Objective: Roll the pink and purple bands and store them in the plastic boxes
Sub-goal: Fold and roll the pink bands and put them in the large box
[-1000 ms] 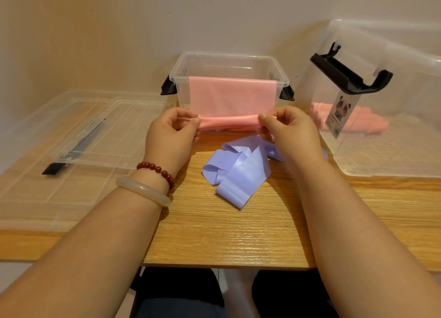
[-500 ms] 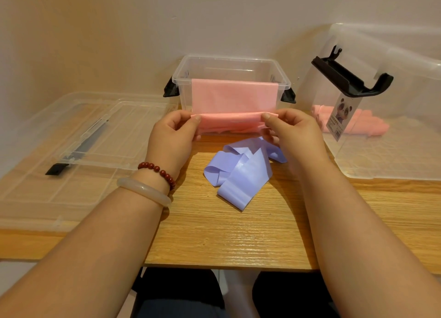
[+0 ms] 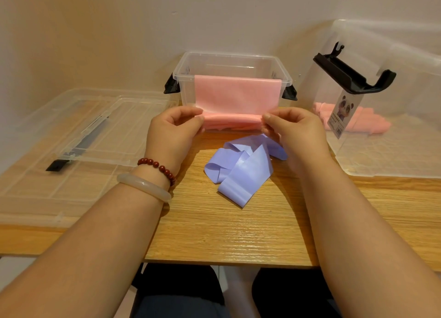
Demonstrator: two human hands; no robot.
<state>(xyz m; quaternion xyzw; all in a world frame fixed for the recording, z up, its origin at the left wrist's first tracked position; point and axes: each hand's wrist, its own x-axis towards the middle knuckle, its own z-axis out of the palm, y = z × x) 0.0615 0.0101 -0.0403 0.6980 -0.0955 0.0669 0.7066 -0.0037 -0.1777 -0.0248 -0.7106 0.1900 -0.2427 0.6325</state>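
A pink band [image 3: 237, 95] hangs over the front rim of a small clear plastic box [image 3: 232, 60] at the back of the wooden table. Its lower end is rolled into a tube. My left hand [image 3: 175, 132] pinches the roll's left end and my right hand [image 3: 294, 132] pinches its right end, in front of the box. A purple band [image 3: 241, 169] lies loosely folded on the table just below my hands. Rolled pink bands [image 3: 358, 121] lie inside a large clear box [image 3: 391, 98] tipped on its side at the right.
Clear plastic lids [image 3: 71, 138] with a black handle lie flat on the left of the table. The large box has a black latch [image 3: 350, 75]. A wall stands right behind the boxes. The table's front edge [image 3: 226, 262] is near my lap.
The rolled lower end of the pink band has risen a little higher up the hanging part, with both hands still pinching its ends.
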